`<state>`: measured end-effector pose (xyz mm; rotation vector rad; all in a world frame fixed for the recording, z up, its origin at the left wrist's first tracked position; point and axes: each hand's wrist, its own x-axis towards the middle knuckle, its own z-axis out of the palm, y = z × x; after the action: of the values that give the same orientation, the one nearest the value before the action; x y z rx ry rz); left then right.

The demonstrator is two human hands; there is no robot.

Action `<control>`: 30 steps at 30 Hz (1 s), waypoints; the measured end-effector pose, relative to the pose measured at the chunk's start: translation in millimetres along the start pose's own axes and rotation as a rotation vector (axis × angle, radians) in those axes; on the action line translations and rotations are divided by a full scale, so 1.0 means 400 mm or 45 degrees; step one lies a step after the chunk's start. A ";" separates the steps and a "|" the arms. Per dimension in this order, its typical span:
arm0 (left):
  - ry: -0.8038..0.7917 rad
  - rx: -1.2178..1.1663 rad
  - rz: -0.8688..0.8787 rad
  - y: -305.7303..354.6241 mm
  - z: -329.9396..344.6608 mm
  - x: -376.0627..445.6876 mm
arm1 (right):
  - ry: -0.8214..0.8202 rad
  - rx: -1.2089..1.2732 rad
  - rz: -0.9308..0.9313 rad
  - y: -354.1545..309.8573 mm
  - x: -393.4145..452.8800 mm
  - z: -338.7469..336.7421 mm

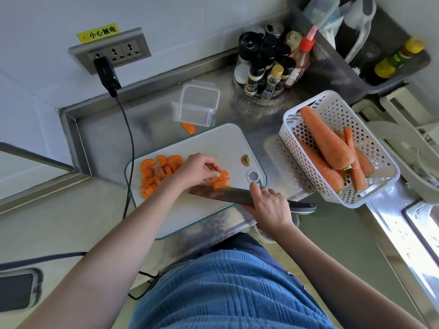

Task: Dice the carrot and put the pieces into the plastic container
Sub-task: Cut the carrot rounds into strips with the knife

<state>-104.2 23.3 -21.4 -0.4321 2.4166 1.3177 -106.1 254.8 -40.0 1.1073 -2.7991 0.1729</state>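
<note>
On the steel worktop (pixel 99 129) lies a white cutting board (pixel 213 143) with a green rim; the left hand (pixel 198 168) rests on it with fingers curled down over a short stack of carrot slices (pixel 221 179), pinning them against the board; the right hand (pixel 269 205) is wrapped round the handle of a knife (pixel 221 194), index finger stretched along the top of the blade; the blade lies across the near side of the stack, its edge touching the orange pieces. To the left of the held stack sits a heap of half-moon carrot pieces (pixel 158 173) (some overlapping, some flat on the board); the cut-off carrot top (pixel 245 160) lies alone near the board's right end. The plastic container (pixel 197 104) stands open just beyond the board's far edge, clear and holding nothing that shows; one stray carrot piece (pixel 188 128) lies on the worktop between container and board. To the right, a white perforated basket (pixel 308 110) sits tilted with several whole carrots (pixel 325 141) in it; behind that stands a round rack of spice bottles (pixel 268 67). On the wall a socket strip (pixel 111 52) carries a black plug, its cable trailing down past the board's left end.
</note>
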 end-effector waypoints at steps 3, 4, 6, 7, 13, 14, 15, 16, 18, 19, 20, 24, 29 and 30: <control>0.018 0.051 0.043 -0.001 -0.004 0.005 | -0.015 -0.007 0.006 0.014 -0.004 0.001; -0.042 0.058 0.045 0.003 -0.003 0.005 | -0.020 -0.002 0.007 0.014 -0.002 0.000; -0.157 0.099 0.035 0.015 0.003 0.002 | -0.027 0.001 0.004 0.012 0.003 -0.001; -0.189 0.120 0.031 0.021 0.006 0.002 | -0.029 -0.004 0.001 0.011 0.006 -0.002; -0.307 0.091 0.036 0.024 0.000 0.006 | -0.046 -0.011 -0.009 0.011 0.017 -0.012; -0.296 0.098 0.038 0.023 0.000 0.007 | -0.055 -0.012 -0.011 0.011 0.018 -0.012; -0.275 0.112 0.040 0.022 0.001 0.010 | -0.066 -0.010 -0.014 0.010 0.019 -0.013; -0.247 0.126 0.045 0.021 0.002 0.011 | -0.079 -0.006 -0.015 0.009 0.021 -0.015; -0.144 0.134 0.060 0.015 0.003 0.019 | -0.100 0.012 -0.021 0.009 0.021 -0.021; -0.066 0.121 0.060 0.010 0.003 0.024 | -0.110 0.022 -0.028 0.011 0.016 -0.025; 0.012 0.097 0.053 0.005 0.001 0.029 | -0.122 0.031 -0.032 0.015 0.008 -0.030; 0.172 0.083 0.061 -0.010 0.007 0.039 | -0.178 0.051 0.007 0.049 -0.047 -0.052; 0.307 -0.005 0.067 -0.041 0.052 0.026 | -0.308 0.093 0.329 0.080 -0.084 -0.061; 0.301 -0.009 0.079 -0.047 0.063 0.023 | -0.339 0.113 0.420 0.075 -0.076 -0.064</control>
<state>-100.4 33.8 -52.2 -0.5466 2.6374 1.3693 -102.5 300.9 -21.4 0.7208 -3.2287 0.1956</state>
